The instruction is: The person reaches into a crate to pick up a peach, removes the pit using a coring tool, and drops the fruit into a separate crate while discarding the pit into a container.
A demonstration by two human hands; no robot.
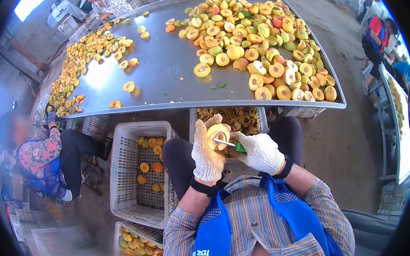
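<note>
My left hand (208,152), in a whitish knit glove stained on the fingers, holds a peach half (213,136) with its cut face turned up. In my gloved right hand (261,153) is a green-handled pitting knife (239,147). Its metal tip lies at the pit in the middle of the peach half. Below my hands, partly hidden by them, stands a crate of brown-yellow scraps (232,117) under the table's edge. Both hands are just in front of the steel table (164,74).
Many halved peaches (261,45) are heaped on the table's right, with another spread (88,55) along its left. A white crate (116,180) with several peaches stands left of my knee; a fuller crate (139,247) is nearer. A seated person (42,161) works at left; others are farther off.
</note>
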